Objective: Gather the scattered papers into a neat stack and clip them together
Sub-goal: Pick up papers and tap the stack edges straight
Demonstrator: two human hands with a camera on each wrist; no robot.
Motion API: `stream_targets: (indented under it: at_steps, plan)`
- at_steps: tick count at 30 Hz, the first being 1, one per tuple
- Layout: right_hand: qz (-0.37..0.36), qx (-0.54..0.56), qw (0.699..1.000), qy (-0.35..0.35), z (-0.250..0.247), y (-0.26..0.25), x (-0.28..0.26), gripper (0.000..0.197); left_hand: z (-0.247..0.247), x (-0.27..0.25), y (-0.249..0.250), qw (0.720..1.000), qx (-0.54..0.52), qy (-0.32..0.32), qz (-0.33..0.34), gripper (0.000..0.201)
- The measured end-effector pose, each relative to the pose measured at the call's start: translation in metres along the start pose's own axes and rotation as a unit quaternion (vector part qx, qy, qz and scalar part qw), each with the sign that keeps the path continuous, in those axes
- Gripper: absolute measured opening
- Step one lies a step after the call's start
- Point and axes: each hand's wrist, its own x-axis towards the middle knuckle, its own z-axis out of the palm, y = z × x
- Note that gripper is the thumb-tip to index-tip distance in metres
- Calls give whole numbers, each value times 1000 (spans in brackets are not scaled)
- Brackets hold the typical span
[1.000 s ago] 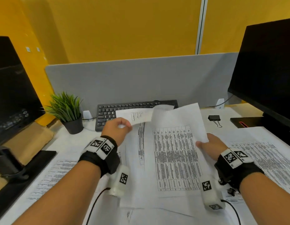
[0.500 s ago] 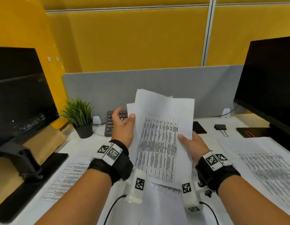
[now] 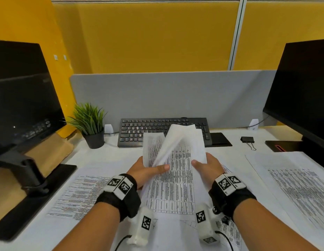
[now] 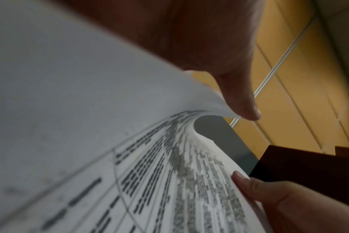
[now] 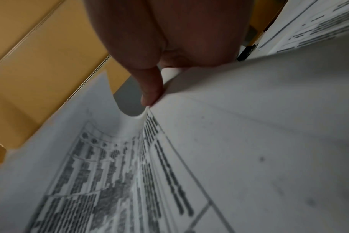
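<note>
This is an office cubicle: a white desk [image 3: 106, 156] is fenced at the back by a low grey partition screen [image 3: 166, 95] with yellow panel walls [image 3: 157, 37] rising behind it. A black keyboard [image 3: 150, 129] sits between two dark monitors [image 3: 21, 95], beside a small potted plant [image 3: 90, 125]. Printed sheets [image 3: 302, 187] and a black binder clip [image 3: 247, 140] lie on the desk.

Head view: high above desk, facing forward and down toward keyboard [image 3: 164, 132], wide, near edge of keyboard behind raised papers [image 3: 173, 171]. Left wrist view: very close, under papers' left edge, facing up. Right wrist view: same from right edge. All three share papers.
</note>
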Motion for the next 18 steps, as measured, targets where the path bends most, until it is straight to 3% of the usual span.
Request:
stream_targets:
  at_steps: [3,5,7,9,11,12,15,16,18]
  plan:
    - [-14,7,1000,18,1,-3,5,30,-9,5,-1,997,-44,28,54,102]
    - [-24,8,1000,6,3,-6,6,30,-13,7,-1,996,-16,59,70,65]
    - [-32,3,999,-18,3,-13,9,27,-15,9,0,988,8,134,78,34]
    - [-38,-29,999,-25,-3,-23,11,25,-22,5,7,973,10,210,93,33]
    - [-37,-125,991,-28,-20,-30,13,36,-36,0,14,954,-4,279,111,33]
    - [-28,-226,973,-35,-32,-32,14,44,-46,-3,16,945,-8,307,113,33]
    - [14,-506,856,-105,-60,-27,13,77,-77,-11,17,929,-14,354,108,35]
    - [24,-547,826,-137,-63,-24,11,88,-85,-13,15,928,-16,359,100,37]
    - [45,-567,803,-178,-62,-14,12,105,-96,-20,11,927,-30,365,81,39]
